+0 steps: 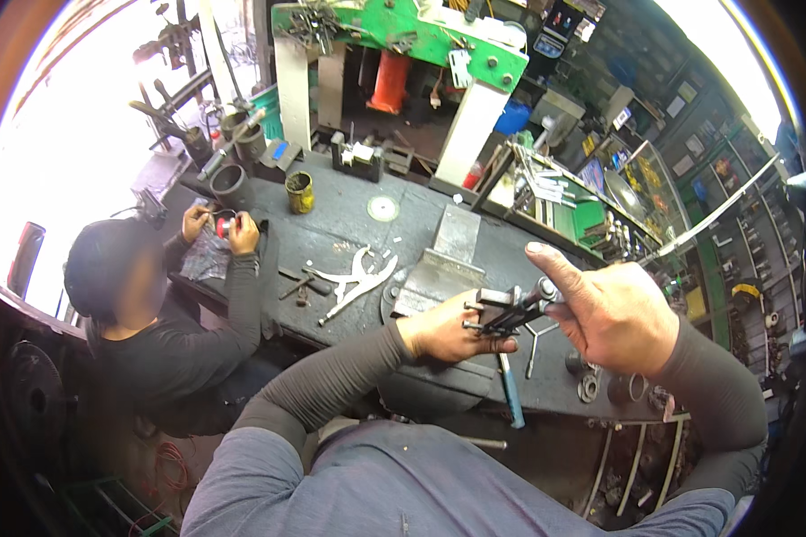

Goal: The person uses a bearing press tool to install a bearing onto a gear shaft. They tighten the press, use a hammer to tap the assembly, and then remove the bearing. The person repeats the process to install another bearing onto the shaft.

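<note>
Above the bench's front edge, my left hand (446, 329) is closed around a dark metal assembly (508, 310) with flat arms and a round shaft, perhaps a puller. My right hand (620, 309) grips the shaft's rounded end, thumb extended on top; its lower fingers are partly hidden. Just beyond my left hand stands a grey bench vise (439, 273). Under the assembly lies a blue-handled tool (511, 394), its head hidden. Beside my right hand, a Y-shaped metal wrench (535, 345) rests on the bench.
Left of the vise lie C-shaped locking pliers (360, 285). A co-worker's hands (233, 231) hold a red object at the left. A yellow can (301, 191) stands on the dark bench (331, 233). Behind rises a green press frame (421, 45). Metal rings (588, 387) lie at right.
</note>
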The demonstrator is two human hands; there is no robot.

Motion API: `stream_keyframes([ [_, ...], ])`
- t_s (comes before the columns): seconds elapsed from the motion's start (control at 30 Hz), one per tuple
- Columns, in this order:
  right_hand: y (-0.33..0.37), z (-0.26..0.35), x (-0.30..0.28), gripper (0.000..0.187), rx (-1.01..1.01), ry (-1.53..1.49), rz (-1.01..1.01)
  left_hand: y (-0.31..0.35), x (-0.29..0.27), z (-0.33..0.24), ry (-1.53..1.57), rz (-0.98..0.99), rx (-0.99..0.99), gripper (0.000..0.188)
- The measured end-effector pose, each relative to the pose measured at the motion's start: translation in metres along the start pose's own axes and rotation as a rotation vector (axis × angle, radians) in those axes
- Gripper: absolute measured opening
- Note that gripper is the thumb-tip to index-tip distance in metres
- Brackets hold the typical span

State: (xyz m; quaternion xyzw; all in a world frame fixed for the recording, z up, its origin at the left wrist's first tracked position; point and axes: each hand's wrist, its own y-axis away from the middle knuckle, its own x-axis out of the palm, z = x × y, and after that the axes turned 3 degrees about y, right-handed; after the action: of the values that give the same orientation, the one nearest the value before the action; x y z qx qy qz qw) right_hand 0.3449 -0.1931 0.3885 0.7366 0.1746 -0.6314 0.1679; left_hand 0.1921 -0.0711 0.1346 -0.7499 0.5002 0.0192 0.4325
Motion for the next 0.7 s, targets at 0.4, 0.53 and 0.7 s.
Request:
stream_keyframes([
  [0.4, 0.012, -0.029, 0.012, 0.033, -0.019, 0.132, -0.062, -0.01, -0.014, -0.019, 0.206, 0.009, -0.152, 0.038],
  [0.53, -0.005, -0.067, 0.024, 0.051, -0.242, 0.189, -0.155, -0.011, -0.018, -0.025, 0.333, 0.045, -0.24, 0.039],
  [0.7, -0.108, -0.105, 0.014, 0.057, -0.798, 0.413, -0.395, -0.015, -0.032, -0.033, 0.387, 0.116, -0.4, 0.039],
])
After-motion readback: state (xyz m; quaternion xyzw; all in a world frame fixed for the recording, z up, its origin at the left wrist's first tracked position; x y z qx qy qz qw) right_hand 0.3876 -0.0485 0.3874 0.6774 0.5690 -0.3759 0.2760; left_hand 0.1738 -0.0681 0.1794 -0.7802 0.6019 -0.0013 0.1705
